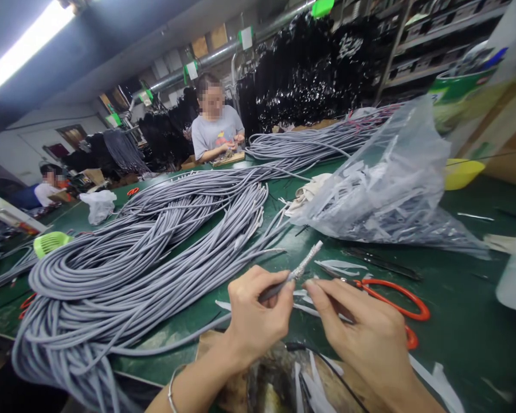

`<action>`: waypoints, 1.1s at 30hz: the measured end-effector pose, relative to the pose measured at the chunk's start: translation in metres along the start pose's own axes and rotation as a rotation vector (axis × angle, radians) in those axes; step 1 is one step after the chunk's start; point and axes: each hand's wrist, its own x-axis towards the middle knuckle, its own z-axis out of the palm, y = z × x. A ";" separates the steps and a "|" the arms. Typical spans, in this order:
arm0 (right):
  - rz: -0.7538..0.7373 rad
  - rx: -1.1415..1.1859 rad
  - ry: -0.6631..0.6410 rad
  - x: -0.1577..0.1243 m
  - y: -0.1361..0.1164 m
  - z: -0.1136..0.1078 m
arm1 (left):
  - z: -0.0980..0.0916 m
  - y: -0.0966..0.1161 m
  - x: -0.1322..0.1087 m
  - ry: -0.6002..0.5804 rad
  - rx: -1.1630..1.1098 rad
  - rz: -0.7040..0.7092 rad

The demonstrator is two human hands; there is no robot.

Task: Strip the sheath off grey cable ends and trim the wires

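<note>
A grey cable [275, 289] is pinched between the thumb and fingers of my left hand [260, 304]. Its stripped end [306, 261] shows silvery braid and a pale tip, pointing up and to the right. Close to the right of it is my right hand [361, 327], thumb and forefinger pressed together; anything between them is too small to make out. Red-handled scissors [395, 298] lie on the green table [464, 292] behind my right hand. White strips [341, 267] are scattered by the blades.
Large bundles of grey cable [155, 246] cover the left and middle of the table. A clear plastic bag [382, 195] of white scraps stands at the right. Black tweezers [387, 264] lie before it. A person [217, 129] sits across the table, another farther left.
</note>
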 end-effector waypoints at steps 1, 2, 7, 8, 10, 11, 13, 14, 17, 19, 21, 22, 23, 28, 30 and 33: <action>0.020 0.016 -0.010 0.001 0.000 0.000 | 0.000 0.000 0.000 0.000 0.008 0.006; 0.046 0.037 -0.024 0.002 -0.001 -0.001 | 0.001 -0.001 -0.001 0.002 0.018 0.017; 0.193 0.169 -0.115 0.006 -0.005 -0.002 | 0.004 -0.004 -0.004 -0.011 0.047 0.138; 0.201 0.175 -0.113 0.005 -0.005 -0.002 | 0.004 -0.004 -0.004 -0.023 0.055 0.155; 0.156 0.148 -0.065 0.002 -0.005 -0.001 | 0.003 -0.003 -0.004 -0.046 0.075 0.157; 0.104 0.117 -0.025 0.000 -0.004 0.000 | 0.003 -0.002 -0.004 -0.056 0.086 0.142; -0.024 0.044 0.047 -0.004 -0.003 0.000 | 0.002 0.000 -0.003 -0.070 0.101 0.102; -0.081 0.012 0.070 -0.004 -0.002 0.000 | 0.001 0.000 -0.003 -0.071 0.103 0.087; -0.094 -0.004 0.059 -0.002 -0.001 0.001 | 0.002 -0.001 -0.004 -0.062 0.108 0.088; 0.015 0.042 0.002 0.001 -0.001 0.001 | 0.003 -0.003 -0.005 -0.053 0.118 0.133; 0.093 0.077 -0.026 0.002 -0.002 0.002 | 0.004 -0.004 -0.006 -0.048 0.132 0.166; 0.081 0.073 -0.015 0.002 -0.003 0.002 | 0.004 -0.004 -0.006 -0.046 0.133 0.167; 0.033 0.056 0.015 0.001 -0.004 0.002 | 0.005 -0.005 -0.005 -0.047 0.131 0.154; -0.360 0.072 0.017 -0.006 -0.014 0.001 | 0.004 -0.020 0.009 -0.106 0.126 -0.127; -0.292 0.090 0.018 -0.005 -0.015 0.001 | 0.003 -0.025 0.013 -0.141 0.031 -0.269; -0.054 0.003 0.069 0.000 -0.007 0.001 | 0.001 -0.022 0.012 -0.169 -0.140 -0.341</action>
